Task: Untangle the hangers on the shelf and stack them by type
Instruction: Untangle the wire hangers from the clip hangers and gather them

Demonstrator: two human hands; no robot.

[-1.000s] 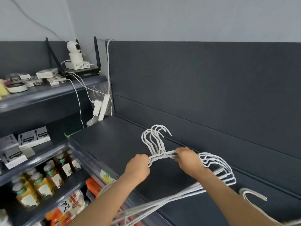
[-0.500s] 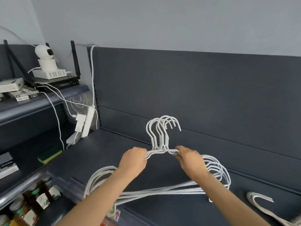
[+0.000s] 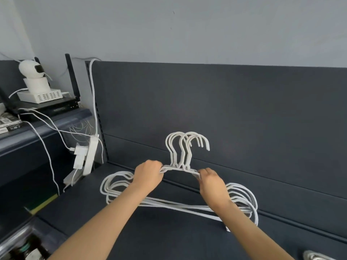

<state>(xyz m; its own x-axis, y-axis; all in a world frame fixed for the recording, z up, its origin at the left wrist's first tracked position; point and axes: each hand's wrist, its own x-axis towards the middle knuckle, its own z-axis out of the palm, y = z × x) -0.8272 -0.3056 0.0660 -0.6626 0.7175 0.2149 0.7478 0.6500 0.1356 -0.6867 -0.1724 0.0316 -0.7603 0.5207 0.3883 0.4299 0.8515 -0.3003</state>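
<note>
A bunch of several white wire hangers (image 3: 185,149) stands on the dark shelf (image 3: 169,239), hooks up against the dark back panel. My left hand (image 3: 148,175) grips the hangers' upper bars just left of the hooks. Just right of the hooks, my right hand (image 3: 211,182) grips the same bars. The hangers' rounded ends spread out left and right, and their bottom bars lie along the shelf behind my forearms. Another pale hanger hook (image 3: 317,257) shows at the bottom right edge.
At the shelf's left end hang a white power strip (image 3: 90,156) and cables. A higher shelf to the left carries a white camera (image 3: 32,72) on a white box and a black router (image 3: 56,106) with antennas. Lower left shelves hold blurred goods.
Both hands have carried the hanger bunch left to right onto the shelf and turned it upright, so the hooks now point straight up. My view has swung right and closer.
</note>
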